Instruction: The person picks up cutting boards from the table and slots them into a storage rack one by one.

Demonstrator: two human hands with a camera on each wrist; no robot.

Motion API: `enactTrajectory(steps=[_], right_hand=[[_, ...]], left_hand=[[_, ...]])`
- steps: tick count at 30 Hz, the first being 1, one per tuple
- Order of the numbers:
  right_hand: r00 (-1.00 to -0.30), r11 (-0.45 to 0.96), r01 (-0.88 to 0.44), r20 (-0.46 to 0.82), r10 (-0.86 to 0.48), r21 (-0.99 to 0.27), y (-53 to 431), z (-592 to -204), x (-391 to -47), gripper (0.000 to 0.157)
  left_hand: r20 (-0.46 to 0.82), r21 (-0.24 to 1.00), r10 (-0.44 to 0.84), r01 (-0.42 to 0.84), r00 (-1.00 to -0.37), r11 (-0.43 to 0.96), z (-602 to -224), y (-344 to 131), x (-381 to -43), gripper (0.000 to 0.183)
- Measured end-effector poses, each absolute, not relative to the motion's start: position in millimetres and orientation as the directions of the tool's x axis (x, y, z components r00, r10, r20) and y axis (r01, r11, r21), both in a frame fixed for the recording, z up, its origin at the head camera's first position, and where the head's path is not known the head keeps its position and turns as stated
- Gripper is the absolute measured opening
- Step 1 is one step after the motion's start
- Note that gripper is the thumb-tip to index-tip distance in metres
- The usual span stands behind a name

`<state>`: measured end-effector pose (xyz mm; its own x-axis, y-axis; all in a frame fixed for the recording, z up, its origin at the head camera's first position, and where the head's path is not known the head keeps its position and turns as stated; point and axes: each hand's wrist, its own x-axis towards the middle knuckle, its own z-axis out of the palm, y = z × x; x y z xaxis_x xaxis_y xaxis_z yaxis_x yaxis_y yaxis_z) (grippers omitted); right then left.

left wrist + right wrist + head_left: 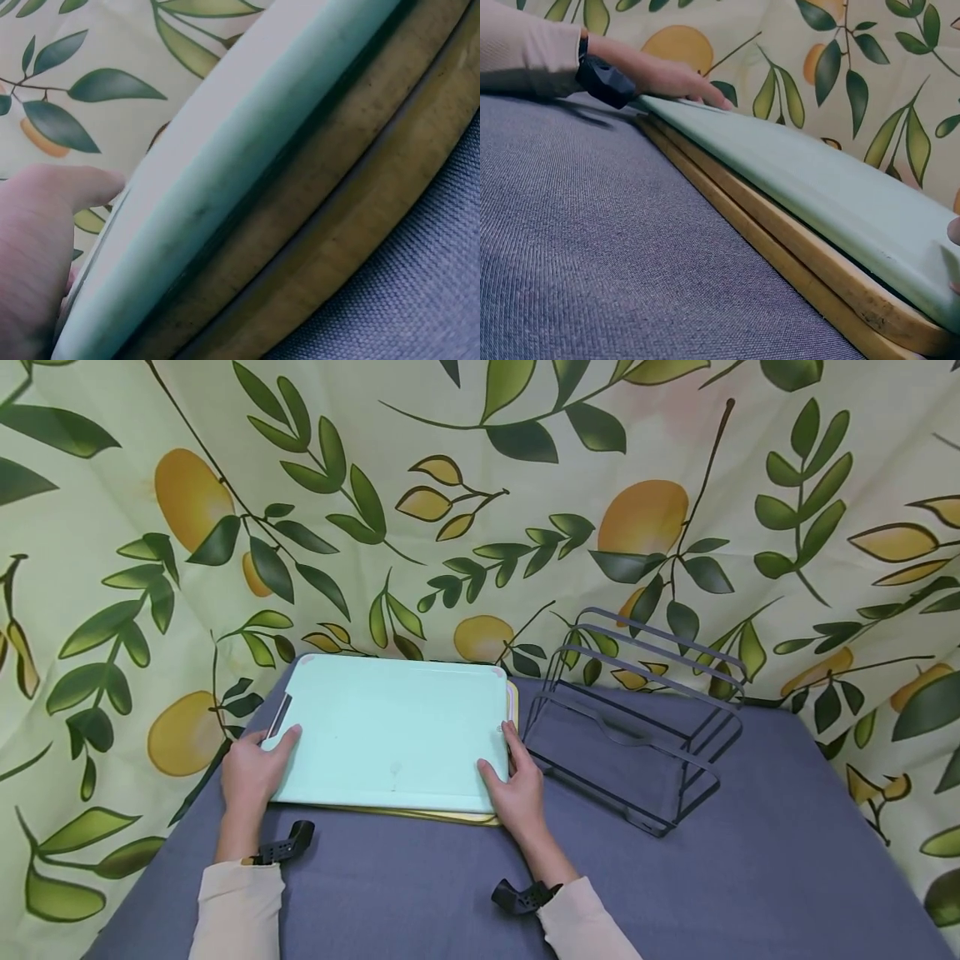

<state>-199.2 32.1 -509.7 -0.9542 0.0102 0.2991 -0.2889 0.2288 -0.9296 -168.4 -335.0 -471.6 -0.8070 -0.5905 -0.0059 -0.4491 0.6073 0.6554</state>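
Observation:
A mint-green cutting board lies on top of a stack, its slot-like handle opening at the left end. Beneath it, two tan-edged boards show mostly as thick rims, their faces covered. At the left end my left hand holds the green board, with the thumb over its top face and the other fingers partly hidden at the edge. My right hand grips the opposite end, thumb on top and fingers along the side. In the left wrist view a dark, narrow gap runs under the green board.
Right of the boards stands a black wire rack with several upright loops, angled on the blue-grey cloth. A leaf-and-fruit patterned curtain hangs behind and at the sides. Each wrist wears a black camera.

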Motion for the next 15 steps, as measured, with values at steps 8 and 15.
enactTrajectory(steps=[8,15], right_hand=[[-0.979,0.149,-0.189,0.199,0.053,-0.971,32.0,-506.4,-198.8,0.074],[-0.994,0.008,-0.09,0.091,0.055,-0.996,34.2,-507.0,-201.1,0.067]], left_hand=[[0.055,0.682,-0.62,-0.424,-0.783,0.596,-475.3,-333.5,-167.4,0.08],[0.052,0.679,-0.621,-0.428,-0.782,0.597,-475.7,-333.6,-168.2,0.081]])
